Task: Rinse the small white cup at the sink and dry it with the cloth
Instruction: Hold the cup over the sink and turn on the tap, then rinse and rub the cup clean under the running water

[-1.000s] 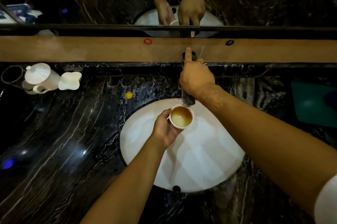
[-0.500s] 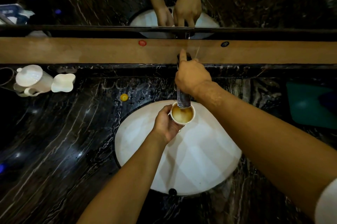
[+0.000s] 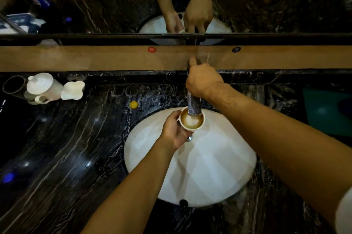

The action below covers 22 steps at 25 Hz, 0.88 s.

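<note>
Near: white sink basin [image 3: 200, 172] set in dark marble counter [image 3: 66, 148]. L hand [image 3: 174, 131] wraps fingers round small white cup [image 3: 191, 121], held upright over basin's far edge, right under faucet spout [image 3: 193, 105], prob. to catch water & let spill drain. Brownish liquid inside, foamy centre. R hand [image 3: 202, 79] clenched on faucet top, likely working the tap. Far left: white jug [image 3: 44, 87]. Teal item at far right [image 3: 327, 112], maybe the cloth; can't tell.
</note>
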Available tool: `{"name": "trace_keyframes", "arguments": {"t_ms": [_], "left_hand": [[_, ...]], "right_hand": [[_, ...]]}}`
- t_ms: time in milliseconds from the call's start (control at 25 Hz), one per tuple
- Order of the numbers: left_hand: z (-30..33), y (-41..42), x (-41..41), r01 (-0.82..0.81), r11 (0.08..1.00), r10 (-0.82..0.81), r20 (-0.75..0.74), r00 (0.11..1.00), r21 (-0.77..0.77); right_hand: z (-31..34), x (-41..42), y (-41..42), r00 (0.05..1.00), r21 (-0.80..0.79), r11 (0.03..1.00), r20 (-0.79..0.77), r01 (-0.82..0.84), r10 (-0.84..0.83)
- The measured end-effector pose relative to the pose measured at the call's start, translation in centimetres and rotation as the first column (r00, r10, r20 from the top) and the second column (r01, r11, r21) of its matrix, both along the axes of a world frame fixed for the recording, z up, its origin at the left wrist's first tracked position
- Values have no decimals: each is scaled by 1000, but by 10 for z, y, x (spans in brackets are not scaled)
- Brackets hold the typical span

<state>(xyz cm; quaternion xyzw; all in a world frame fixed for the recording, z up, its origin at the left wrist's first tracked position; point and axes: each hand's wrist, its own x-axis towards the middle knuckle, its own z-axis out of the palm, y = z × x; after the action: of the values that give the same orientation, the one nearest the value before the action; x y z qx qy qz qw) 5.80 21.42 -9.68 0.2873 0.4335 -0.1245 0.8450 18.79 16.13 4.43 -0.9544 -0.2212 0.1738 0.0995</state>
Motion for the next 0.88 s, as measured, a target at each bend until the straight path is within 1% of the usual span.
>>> {"name": "trace_keyframes", "arguments": {"t_ms": [160,240,280,320,360,400,440,480,520,560,600,640,720,760,800,880], "left_hand": [[3,0,0,-6,1000,6,-5,1000,27],[4,1,0,3,999,-3,-10,1000,44],[4,1,0,12,999,-12,-13,1000,51],[5,1,0,23,998,-22,-16,1000,61],[3,2,0,33,996,-32,-15,999,81],[2,3,0,37,994,-37,-4,999,105],[0,4,0,32,990,-33,8,999,135],[-2,5,-1,30,985,-33,11,999,168],[-2,6,-1,43,979,-44,3,999,199],[0,6,-1,63,972,-63,-9,998,228],[3,6,-2,81,964,-79,-20,997,255],[5,6,-2,95,956,-91,-26,996,278],[4,5,-2,94,938,-87,-36,996,333],[3,5,-3,84,926,-74,-40,996,368],[1,4,-4,73,914,-64,-37,997,399],[-1,2,-6,69,885,-62,-29,998,460]], "right_hand": [[1,-4,0,1000,-7,1000,5,15,-15],[5,-4,-3,999,-44,999,-33,-5,4],[7,-3,-7,997,-25,1000,-78,-8,6],[9,-1,-13,990,64,998,-141,25,-16],[9,-4,-23,976,218,969,-209,112,-66],[5,-10,-34,953,410,879,-269,245,-140],[-6,-22,-48,912,570,717,-322,401,-254],[-21,-37,-63,839,644,540,-380,542,-389],[-40,-53,-75,748,632,418,-450,653,-488],[-59,-69,-86,672,570,370,-530,734,-517],[-78,-85,-91,620,495,373,-621,785,-480],[-91,-98,-92,581,445,388,-712,807,-393],[-107,-112,-84,533,426,400,-820,812,-208],[-113,-116,-80,527,432,398,-833,809,-168],[-121,-117,-75,544,451,397,-824,800,-159],[-136,-115,-68,590,467,425,-776,775,-223]]}}
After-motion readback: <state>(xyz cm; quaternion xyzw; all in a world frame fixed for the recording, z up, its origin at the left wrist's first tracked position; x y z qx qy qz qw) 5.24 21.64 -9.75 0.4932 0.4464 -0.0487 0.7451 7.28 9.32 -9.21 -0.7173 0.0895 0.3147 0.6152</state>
